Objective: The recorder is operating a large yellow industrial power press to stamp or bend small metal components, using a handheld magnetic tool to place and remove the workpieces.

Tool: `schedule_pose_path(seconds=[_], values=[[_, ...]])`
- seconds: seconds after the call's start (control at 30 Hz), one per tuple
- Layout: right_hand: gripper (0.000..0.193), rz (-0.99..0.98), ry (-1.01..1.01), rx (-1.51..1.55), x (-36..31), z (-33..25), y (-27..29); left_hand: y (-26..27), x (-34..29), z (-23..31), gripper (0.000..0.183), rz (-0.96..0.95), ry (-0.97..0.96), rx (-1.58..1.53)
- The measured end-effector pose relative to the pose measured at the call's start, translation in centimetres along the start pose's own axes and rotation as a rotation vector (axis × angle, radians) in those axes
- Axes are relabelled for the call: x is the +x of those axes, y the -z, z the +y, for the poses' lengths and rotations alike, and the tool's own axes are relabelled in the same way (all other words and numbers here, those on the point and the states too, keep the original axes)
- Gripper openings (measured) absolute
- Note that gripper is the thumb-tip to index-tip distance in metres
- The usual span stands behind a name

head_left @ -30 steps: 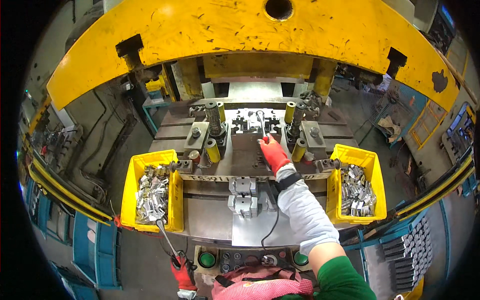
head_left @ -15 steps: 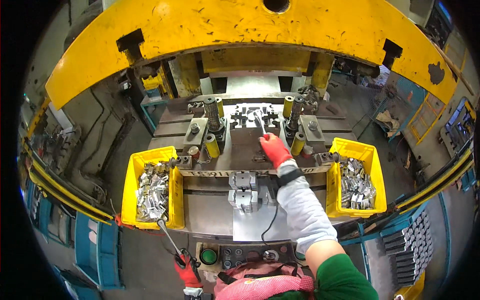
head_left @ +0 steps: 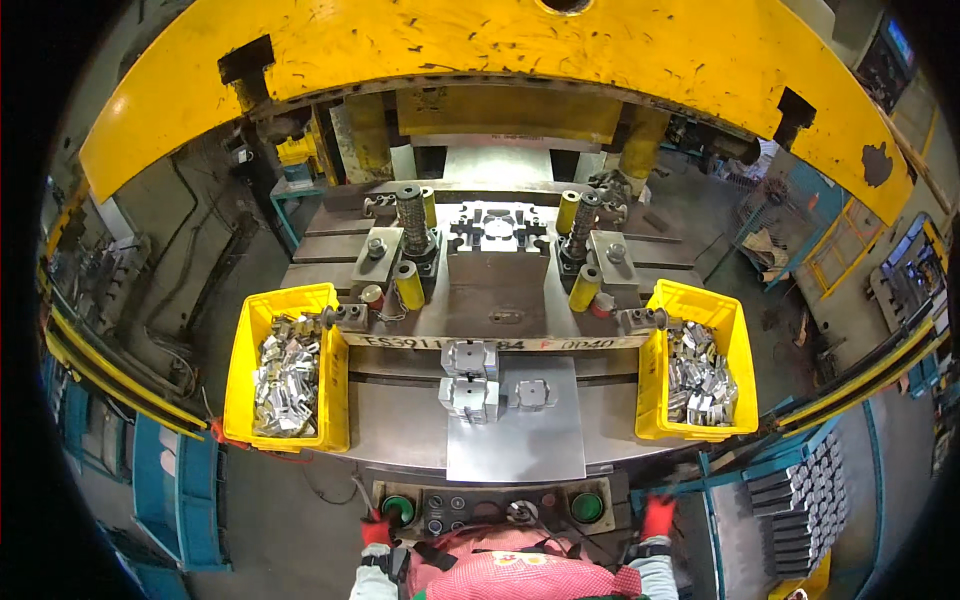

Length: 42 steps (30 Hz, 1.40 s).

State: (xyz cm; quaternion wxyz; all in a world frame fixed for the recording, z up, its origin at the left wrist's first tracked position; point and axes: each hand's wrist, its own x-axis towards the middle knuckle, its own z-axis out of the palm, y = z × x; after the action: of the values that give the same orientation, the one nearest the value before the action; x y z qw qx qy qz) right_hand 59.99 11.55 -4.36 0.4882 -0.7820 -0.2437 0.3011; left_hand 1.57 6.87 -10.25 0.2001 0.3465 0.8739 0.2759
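My left hand (head_left: pixel 376 528), in a red glove, is closed around a thin metal rod tool (head_left: pixel 361 491) beside the left green button (head_left: pixel 398 509). My right hand (head_left: pixel 657 517), also red-gloved, is to the right of the other green button (head_left: pixel 586 507). It appears closed on a similar rod tool (head_left: pixel 684 474), smeared by motion. Neither hand touches a button. Ahead, the lower die (head_left: pixel 498 228) lies between guide posts on the press bed. Nearer, grey metal blocks (head_left: pixel 468 398) stand on a bright sheet (head_left: pixel 520 440), with a smaller block (head_left: pixel 534 395) at their right.
Yellow bins heaped with shiny metal pieces stand left (head_left: pixel 335 400) and right (head_left: pixel 745 390). The yellow press beam (head_left: pixel 480 50) spans overhead. A control panel (head_left: pixel 470 510) lies close to my body. At lower right, a rack (head_left: pixel 745 520) holds rows of metal parts (head_left: pixel 800 500).
My right arm has pulled back from the die to the right of the panel, its rod leaving the die. My left hand stays near the panel; its rod has swung away from the left bin.
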Motion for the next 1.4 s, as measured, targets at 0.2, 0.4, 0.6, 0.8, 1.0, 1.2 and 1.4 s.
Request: schedule_pose_path(seconds=[0.2,0.4,0.6,0.8,1.0,1.2,1.4], values=[[0.090,-0.365,-0.152,-0.535,-3.6,0.2,-8.1,-1.1,4.5,-5.3,0.091,-0.122,0.171,0.280],[0.090,-0.273,-0.164,-0.719,-3.4,0.8,-8.1,-2.0,3.0,-2.1,0.092,-0.047,0.292,0.063],[0.073,-0.248,-0.146,-0.687,-3.8,-0.2,-7.6,-0.9,2.4,0.5,0.081,-0.001,0.234,-0.080],[0.070,-0.243,-0.144,-0.719,-4.2,-1.0,-8.2,-0.6,3.3,-1.1,0.082,-0.033,0.340,0.036],[0.078,-0.249,-0.188,-0.675,-4.0,-0.9,-7.1,0.8,1.9,5.4,0.099,-0.105,0.479,-0.058],[0.072,-0.267,-0.153,-0.639,-4.1,-1.4,-8.1,-0.6,4.0,-1.4,0.101,-0.185,0.428,0.074],[0.044,-0.131,-0.308,-0.147,-0.2,4.9,-3.4,4.3,-1.5,5.7,0.044,-0.124,0.499,-0.460]])
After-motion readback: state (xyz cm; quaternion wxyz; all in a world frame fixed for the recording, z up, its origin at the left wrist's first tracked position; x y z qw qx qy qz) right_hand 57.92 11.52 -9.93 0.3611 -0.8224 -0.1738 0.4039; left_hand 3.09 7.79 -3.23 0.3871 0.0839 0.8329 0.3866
